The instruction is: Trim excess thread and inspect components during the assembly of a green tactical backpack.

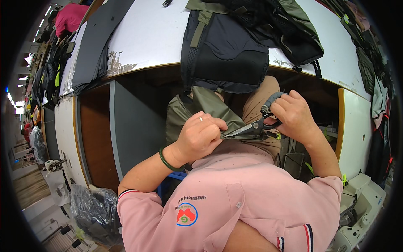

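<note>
Over my lap lies an olive-green fabric piece [214, 108], part of it hanging below the table edge. My left hand [202, 133] is closed, pinching the fabric's edge near the scissor tips. In my right hand [294, 114] is a pair of scissors [254, 127] with dark handles, one loop wrapped in grey. Their blades point left and lie against the green fabric, close to my left fingertips. Just beyond, a black and olive backpack [224, 50] hangs partly over the table's front edge. Whether the green fabric is joined to the backpack I cannot tell.
The white table [147, 31] has a chipped front edge. Grey flat sheets [94, 42] are stacked at its left. Below are grey and brown panels [134, 122]. A sewing machine [363, 206] stands at lower right, a plastic-wrapped bundle [94, 214] at lower left. A person in pink [71, 17] is far left.
</note>
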{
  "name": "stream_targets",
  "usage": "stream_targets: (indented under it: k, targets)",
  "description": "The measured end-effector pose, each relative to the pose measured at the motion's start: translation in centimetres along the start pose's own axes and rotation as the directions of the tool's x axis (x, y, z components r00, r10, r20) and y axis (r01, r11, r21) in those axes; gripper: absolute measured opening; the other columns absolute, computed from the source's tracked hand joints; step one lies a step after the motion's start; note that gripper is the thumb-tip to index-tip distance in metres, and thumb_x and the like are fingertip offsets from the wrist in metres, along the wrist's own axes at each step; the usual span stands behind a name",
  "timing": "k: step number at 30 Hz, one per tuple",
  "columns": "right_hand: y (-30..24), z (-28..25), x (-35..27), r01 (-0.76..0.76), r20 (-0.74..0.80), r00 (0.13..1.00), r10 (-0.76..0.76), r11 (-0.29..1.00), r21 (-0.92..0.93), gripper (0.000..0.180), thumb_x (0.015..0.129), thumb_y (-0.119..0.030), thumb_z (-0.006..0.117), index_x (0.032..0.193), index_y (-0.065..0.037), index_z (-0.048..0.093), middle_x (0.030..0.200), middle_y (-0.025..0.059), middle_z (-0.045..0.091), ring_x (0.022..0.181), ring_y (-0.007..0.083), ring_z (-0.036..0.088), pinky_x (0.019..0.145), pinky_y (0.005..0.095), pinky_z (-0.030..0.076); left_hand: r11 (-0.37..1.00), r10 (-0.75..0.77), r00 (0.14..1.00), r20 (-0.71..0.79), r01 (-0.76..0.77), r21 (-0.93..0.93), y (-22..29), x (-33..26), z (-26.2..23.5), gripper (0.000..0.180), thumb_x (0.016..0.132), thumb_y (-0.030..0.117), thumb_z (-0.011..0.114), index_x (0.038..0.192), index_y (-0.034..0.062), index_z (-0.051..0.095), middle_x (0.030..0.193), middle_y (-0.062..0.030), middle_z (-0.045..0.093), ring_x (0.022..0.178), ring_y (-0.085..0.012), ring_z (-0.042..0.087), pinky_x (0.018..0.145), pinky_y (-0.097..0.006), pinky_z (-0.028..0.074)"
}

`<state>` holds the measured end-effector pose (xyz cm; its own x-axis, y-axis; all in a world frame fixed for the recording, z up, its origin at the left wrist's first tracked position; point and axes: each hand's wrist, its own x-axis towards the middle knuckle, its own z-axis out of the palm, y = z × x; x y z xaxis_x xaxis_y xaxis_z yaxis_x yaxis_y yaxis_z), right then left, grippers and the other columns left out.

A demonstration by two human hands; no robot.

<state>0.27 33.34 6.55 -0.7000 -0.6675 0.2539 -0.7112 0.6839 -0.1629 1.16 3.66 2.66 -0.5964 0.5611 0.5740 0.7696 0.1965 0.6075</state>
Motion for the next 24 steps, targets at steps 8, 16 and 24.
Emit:
stream_targets:
  k: [8, 16, 24]
  targets:
    - [1.5, -1.0, -2.2, -0.205, 0.131, 0.973, 0.190, 0.971, 0.120, 0.040, 0.064, -0.029, 0.087, 0.074, -0.009, 0.054, 0.069, 0.0055, 0.054, 0.067, 0.0265, 0.054, 0.066, 0.0356, 0.040, 0.997, 0.059, 0.998, -0.003, -0.058, 0.050, -0.2, -0.5, -0.2, 0.032, 0.061, -0.006, 0.071, 0.089, 0.0101, 0.069, 0.087, -0.0055, 0.065, 0.059, -0.0199, 0.051, 0.056, -0.031, 0.039]
    - [2.0, -1.1, -5.2, -0.287, 0.339, 0.920, 0.196, 0.927, 0.243, 0.040, 0.061, -0.030, 0.088, 0.070, -0.009, 0.055, 0.067, 0.0061, 0.054, 0.067, 0.0269, 0.054, 0.068, 0.0360, 0.039, 0.988, 0.128, 0.992, 0.011, -0.128, 0.086, 0.0, -1.1, -0.2, 0.034, 0.062, -0.004, 0.069, 0.091, 0.0124, 0.076, 0.090, -0.0066, 0.062, 0.059, -0.0184, 0.049, 0.054, -0.030, 0.037]
    - [2.2, -0.6, -5.5, -0.292, 0.399, 0.902, 0.165, 0.913, 0.284, 0.042, 0.059, -0.028, 0.088, 0.069, -0.008, 0.053, 0.066, 0.0073, 0.055, 0.065, 0.0283, 0.053, 0.068, 0.0361, 0.039, 0.981, 0.158, 0.987, 0.021, -0.159, 0.109, 0.2, -1.1, -0.2, 0.028, 0.060, 0.009, 0.071, 0.088, 0.0110, 0.075, 0.088, -0.0057, 0.062, 0.064, -0.0181, 0.051, 0.055, -0.030, 0.039]
